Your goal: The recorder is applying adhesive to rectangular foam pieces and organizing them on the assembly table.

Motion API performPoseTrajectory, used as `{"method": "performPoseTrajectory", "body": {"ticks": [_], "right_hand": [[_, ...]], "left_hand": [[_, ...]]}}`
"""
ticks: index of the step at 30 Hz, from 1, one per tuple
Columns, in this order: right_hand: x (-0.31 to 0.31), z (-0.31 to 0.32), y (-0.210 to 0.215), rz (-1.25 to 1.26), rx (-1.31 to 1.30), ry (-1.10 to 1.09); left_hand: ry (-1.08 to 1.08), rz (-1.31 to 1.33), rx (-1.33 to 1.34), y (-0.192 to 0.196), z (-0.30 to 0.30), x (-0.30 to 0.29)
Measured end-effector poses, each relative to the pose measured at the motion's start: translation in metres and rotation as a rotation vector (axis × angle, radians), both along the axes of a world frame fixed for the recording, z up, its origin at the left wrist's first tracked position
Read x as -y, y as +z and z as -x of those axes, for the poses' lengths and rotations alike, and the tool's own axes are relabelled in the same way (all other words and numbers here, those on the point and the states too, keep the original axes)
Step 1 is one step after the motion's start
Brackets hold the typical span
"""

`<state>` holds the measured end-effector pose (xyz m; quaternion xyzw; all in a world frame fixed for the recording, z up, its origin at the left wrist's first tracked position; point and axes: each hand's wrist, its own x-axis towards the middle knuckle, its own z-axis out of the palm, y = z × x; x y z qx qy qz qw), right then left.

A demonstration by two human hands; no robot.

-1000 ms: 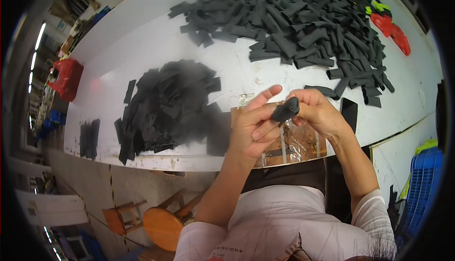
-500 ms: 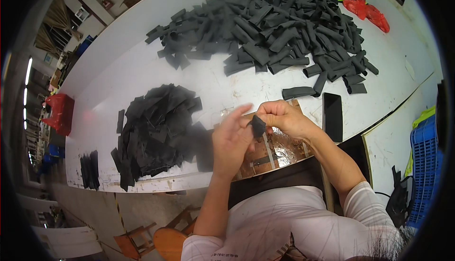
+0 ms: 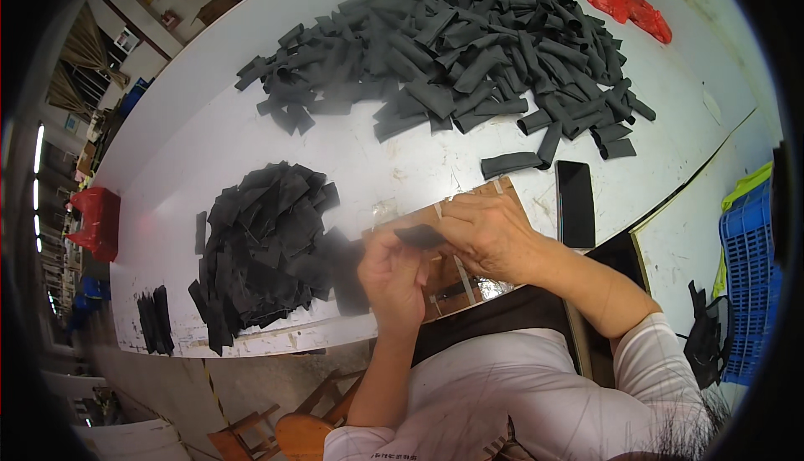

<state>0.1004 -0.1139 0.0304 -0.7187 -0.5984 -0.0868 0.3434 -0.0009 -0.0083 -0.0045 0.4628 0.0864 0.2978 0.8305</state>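
A small black fabric piece [image 3: 420, 236] is stretched between both hands above a brown board with tape strips [image 3: 509, 189]. My left hand [image 3: 394, 281] pinches its left end, with the fingers curled in. My right hand [image 3: 490, 236] is closed over its right end, and the fingertips hide part of the piece. To the left lies a heap of flat black fabric pieces [image 3: 266, 247]. Farther off spreads a large pile of dark grey fabric tubes [image 3: 469, 51].
A black phone [image 3: 575, 205] lies right of the board. A small black stack [image 3: 155, 320] sits near the table's left corner. There are red plastic bags [image 3: 628, 10] at the far right, a red container [image 3: 95, 223] at left and a blue crate [image 3: 748, 281] at right.
My left hand, fingers extended before, has closed on the fabric's left end. My right hand has turned over it, and the piece now lies sideways. The view has shifted slightly.
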Motion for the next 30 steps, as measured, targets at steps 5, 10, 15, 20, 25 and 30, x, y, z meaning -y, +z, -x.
{"method": "performPoseTrajectory", "body": {"ticks": [5,10,15,20,25,30], "right_hand": [[0.003,-0.002,0.005,0.022,-0.061,-0.026],[0.003,-0.014,-0.003,-0.083,-0.161,0.105],[0.0,-0.006,-0.009,-0.081,-0.239,0.039],[0.0,-0.005,0.026,0.041,-0.086,0.052],[0.001,-0.006,-0.011,-0.047,-0.223,0.069],[0.004,-0.005,0.001,-0.023,-0.265,0.03]], "left_hand": [[0.124,-0.355,0.048,0.01,-0.013,-0.008],[0.234,-0.764,0.023,0.022,-0.009,-0.005],[0.173,-0.557,-0.148,0.008,-0.004,-0.009],[0.087,-0.279,0.059,0.019,-0.004,-0.008],[0.113,-0.427,-0.09,0.002,-0.006,-0.007],[0.173,-0.677,-0.016,0.023,-0.007,-0.007]]}}
